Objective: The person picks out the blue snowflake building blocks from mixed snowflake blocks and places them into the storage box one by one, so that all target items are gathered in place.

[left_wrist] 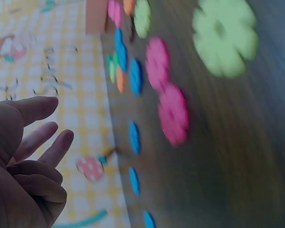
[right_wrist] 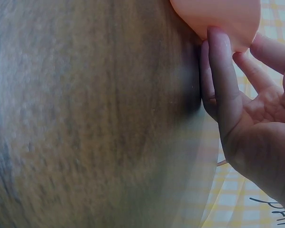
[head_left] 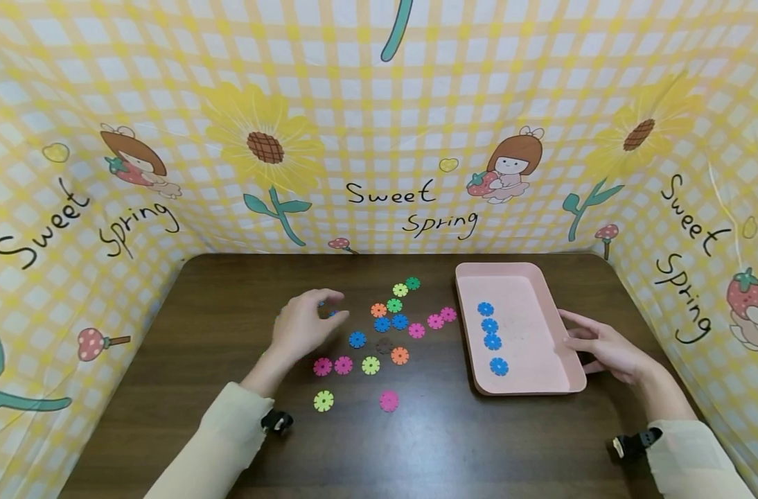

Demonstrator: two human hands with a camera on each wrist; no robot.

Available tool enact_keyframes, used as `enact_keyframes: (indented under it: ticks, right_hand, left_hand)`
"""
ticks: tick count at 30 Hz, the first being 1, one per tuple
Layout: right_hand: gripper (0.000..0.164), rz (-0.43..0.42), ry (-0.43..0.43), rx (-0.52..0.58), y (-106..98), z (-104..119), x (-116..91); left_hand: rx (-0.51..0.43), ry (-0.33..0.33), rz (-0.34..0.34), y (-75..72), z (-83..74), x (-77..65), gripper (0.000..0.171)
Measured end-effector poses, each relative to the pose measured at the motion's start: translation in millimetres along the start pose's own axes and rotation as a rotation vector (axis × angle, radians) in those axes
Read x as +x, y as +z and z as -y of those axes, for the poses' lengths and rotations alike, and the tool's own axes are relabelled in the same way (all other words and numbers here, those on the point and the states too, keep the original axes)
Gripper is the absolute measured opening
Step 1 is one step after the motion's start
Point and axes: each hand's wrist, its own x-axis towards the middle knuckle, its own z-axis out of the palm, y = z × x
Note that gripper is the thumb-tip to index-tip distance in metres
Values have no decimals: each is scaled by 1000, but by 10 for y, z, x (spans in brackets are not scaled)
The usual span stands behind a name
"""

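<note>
My left hand (head_left: 304,322) hovers over the left part of the scattered flower-shaped plastic discs, thumb and index finger apart with nothing between them. Partly hidden behind its fingers in the head view are blue discs, which show in the left wrist view as a line of blue discs (left_wrist: 134,137) on the table. At the right, my right hand (head_left: 612,350) touches the outer side of a pink tray (head_left: 535,333) with its fingertips. Inside that tray, several blue discs (head_left: 492,341) lie in a column near its left wall.
Pink discs (head_left: 344,365), yellow-green discs (head_left: 371,365), orange discs (head_left: 400,355), green discs (head_left: 394,305) and a brown disc (head_left: 384,346) lie loose on the dark wooden table (head_left: 441,450). A checked cloth (head_left: 379,159) hangs around the back and sides.
</note>
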Motion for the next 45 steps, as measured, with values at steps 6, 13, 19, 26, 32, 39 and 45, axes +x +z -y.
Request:
enact_keyframes:
  ticks: [6, 13, 19, 26, 32, 39, 45]
  right_hand:
    - [78, 2, -1, 10, 0, 5, -4]
    - [78, 5, -5, 10, -2, 4, -9]
    - [78, 6, -10, 1, -3, 11, 5]
    - [78, 7, -12, -11, 17, 0, -12]
    - [78, -6, -5, -12, 20, 4, -11]
    - [78, 3, -15, -18, 19, -5, -30]
    - [79, 5, -14, -12, 26, -12, -14]
  left_hand:
    - [41, -76, -26, -170, 381, 4, 42]
    - [80, -151, 5, -297, 718, 0, 47]
    - [102, -209, 50, -344, 859, 2, 54]
    - [110, -250, 95, -303, 972, 42, 50]
    - [120, -262, 74, -287, 1026, 46, 42]
    - [113, -263, 94, -298, 1031, 57, 41]
    - [106, -269, 88, -299, 1044, 53, 41]
